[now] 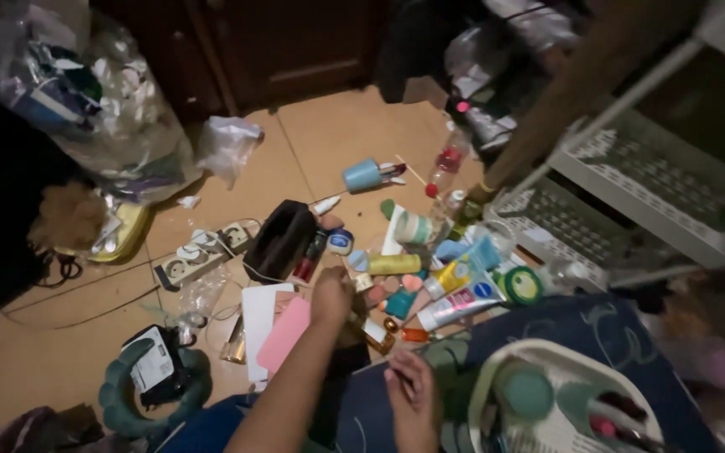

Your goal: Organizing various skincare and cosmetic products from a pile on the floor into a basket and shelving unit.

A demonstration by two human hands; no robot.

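Over the floor clutter, left hand (pixel 331 295) reaches down, grip unclear; right hand (pixel 413 398) pinches a thin stick (pixel 404 382).

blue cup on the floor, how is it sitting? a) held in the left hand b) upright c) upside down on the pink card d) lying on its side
d: the blue cup lies on its side on the tile floor, with thin items sticking out of its mouth, well beyond the left hand and apart from the pink card.
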